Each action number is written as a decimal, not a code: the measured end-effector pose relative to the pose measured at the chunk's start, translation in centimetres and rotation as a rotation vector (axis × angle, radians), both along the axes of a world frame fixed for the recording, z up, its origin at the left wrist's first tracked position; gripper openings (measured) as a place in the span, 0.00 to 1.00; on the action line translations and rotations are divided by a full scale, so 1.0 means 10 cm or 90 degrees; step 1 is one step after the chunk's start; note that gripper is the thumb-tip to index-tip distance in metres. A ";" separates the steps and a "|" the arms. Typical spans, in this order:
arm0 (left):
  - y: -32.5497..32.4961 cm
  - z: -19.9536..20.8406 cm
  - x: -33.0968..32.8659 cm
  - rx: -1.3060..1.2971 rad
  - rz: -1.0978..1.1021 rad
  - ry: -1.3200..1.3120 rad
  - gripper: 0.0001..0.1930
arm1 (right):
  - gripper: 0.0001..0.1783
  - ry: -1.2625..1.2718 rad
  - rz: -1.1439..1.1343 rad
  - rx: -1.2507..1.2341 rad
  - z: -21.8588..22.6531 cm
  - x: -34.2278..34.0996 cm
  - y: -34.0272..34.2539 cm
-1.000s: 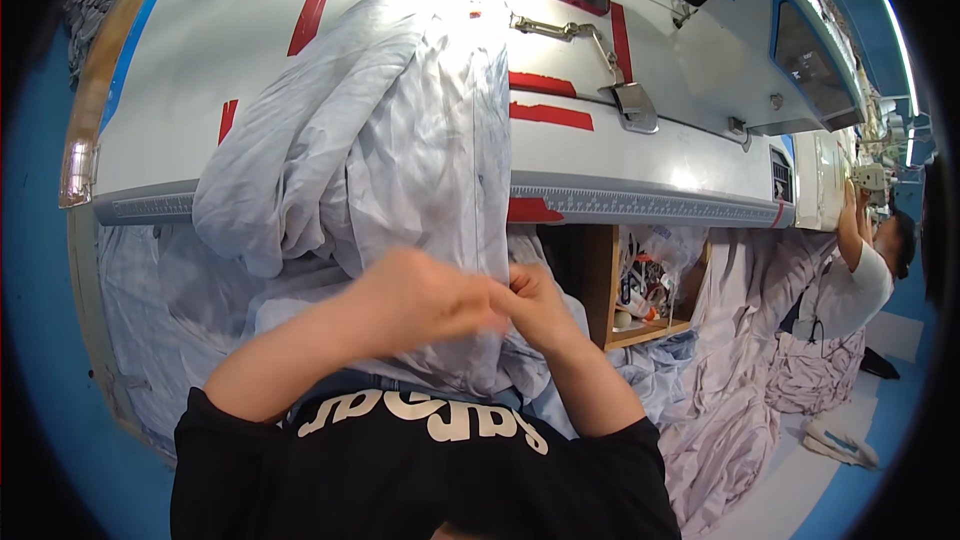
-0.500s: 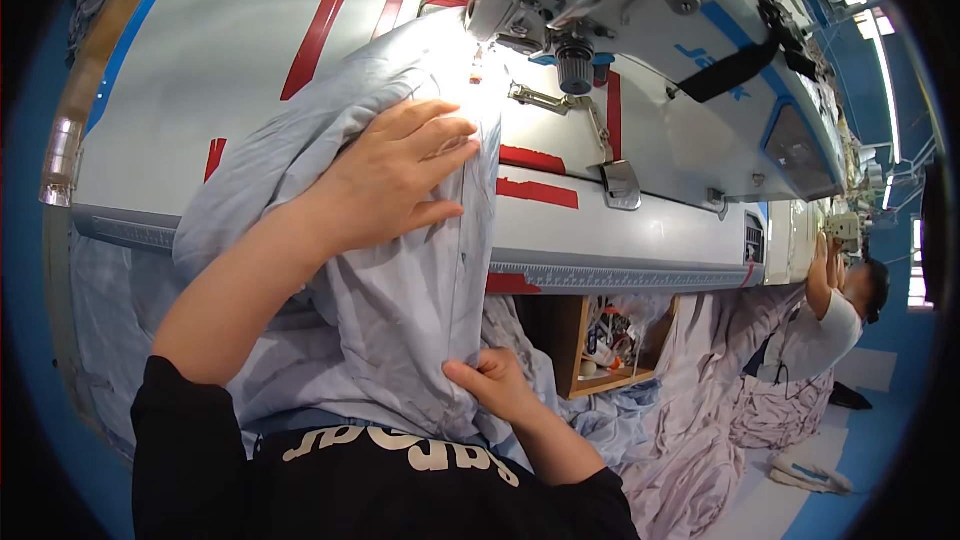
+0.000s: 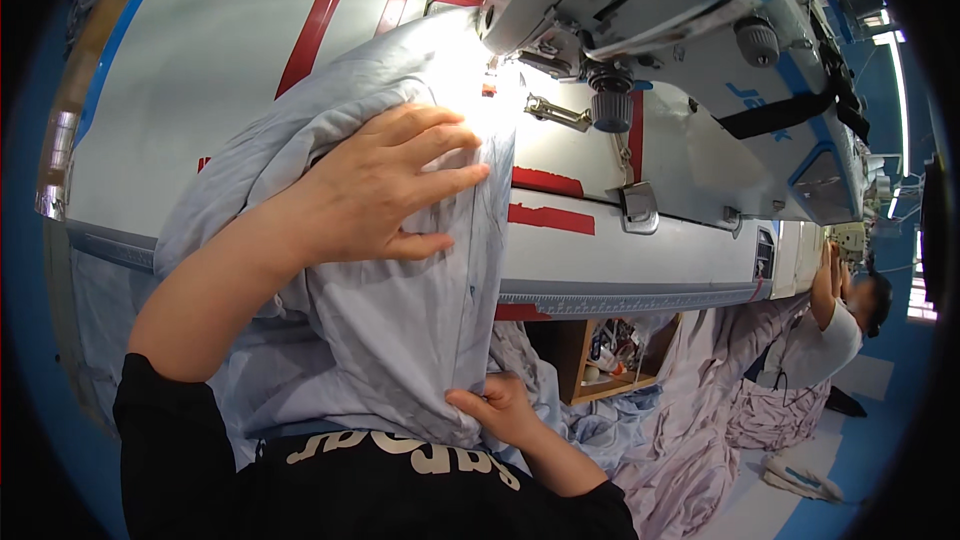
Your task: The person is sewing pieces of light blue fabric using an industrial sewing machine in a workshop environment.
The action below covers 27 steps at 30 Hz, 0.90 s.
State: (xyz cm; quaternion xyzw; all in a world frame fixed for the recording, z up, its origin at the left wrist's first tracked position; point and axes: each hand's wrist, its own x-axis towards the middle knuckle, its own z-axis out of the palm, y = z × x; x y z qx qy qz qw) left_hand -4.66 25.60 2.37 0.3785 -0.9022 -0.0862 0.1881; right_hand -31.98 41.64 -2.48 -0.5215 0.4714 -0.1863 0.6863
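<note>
Across the worktop (image 3: 210, 90), a pale blue-grey cloth (image 3: 400, 325) is running from under the machine (image 3: 690, 90) over the near edge and down toward the person's lap, bunching into loose folds on the left. So the left hand (image 3: 390, 190) is lying open on top of it, palm down, fingers spread, and the fingertips are pointing right, just short of the brightly lit needle area. Meanwhile the right hand (image 3: 508, 412) is hanging lower, off the near side of the worktop, and it's pinching the cloth's right edge between thumb and fingers. A seam is running lengthwise between the two hands, close to that edge.

The machine is taking up the far right, with a dark dial (image 3: 612, 110) facing the person and a black strap (image 3: 780, 116) crossing its body. Red tape (image 3: 310, 45) is sticking to the worktop on both sides of the cloth, and a ruler strip (image 3: 640, 296) is following the near edge. Below that, to the right, a wooden drawer (image 3: 612, 391) is sitting open with a jumble of small stuff inside, too small to make out. Pinkish fabric (image 3: 700, 380) is draping down beside it, and further right a co-worker (image 3: 820, 348) in a light top is working with both arms raised.
</note>
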 end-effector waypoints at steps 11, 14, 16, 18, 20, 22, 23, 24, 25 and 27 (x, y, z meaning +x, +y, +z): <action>-0.09 0.00 0.00 0.091 0.035 0.050 0.38 | 0.15 0.173 0.206 -0.230 -0.04 -0.04 -0.13; -0.11 -0.01 -0.01 0.102 0.035 0.050 0.37 | 0.15 0.173 0.188 -0.162 0.03 -0.01 -0.17; -0.12 0.00 0.00 0.104 0.036 0.050 0.36 | 0.15 0.171 0.182 -0.156 -0.01 -0.03 -0.17; -0.13 0.01 -0.01 0.102 0.030 0.061 0.35 | 0.16 0.192 0.247 -0.147 0.04 -0.08 -0.21; -0.15 0.01 0.01 0.108 0.022 0.063 0.36 | 0.16 0.141 0.150 -0.324 0.16 -0.05 -0.45; -0.15 0.00 0.03 0.116 0.023 0.065 0.36 | 0.16 0.178 0.067 -0.581 0.40 -0.11 -0.77; -0.16 0.01 0.05 0.111 0.021 0.066 0.36 | 0.11 0.193 0.035 -0.656 0.52 -0.07 -0.95; -0.17 0.01 0.05 0.104 0.015 0.067 0.36 | 0.10 0.172 0.053 -0.698 0.61 0.03 -1.16; -0.18 0.01 0.05 0.104 0.015 0.069 0.36 | 0.11 0.153 0.071 -0.742 0.70 0.14 -1.40; -0.19 0.03 0.05 0.114 0.007 0.073 0.35 | 0.18 0.220 0.158 -0.816 0.76 0.35 -1.82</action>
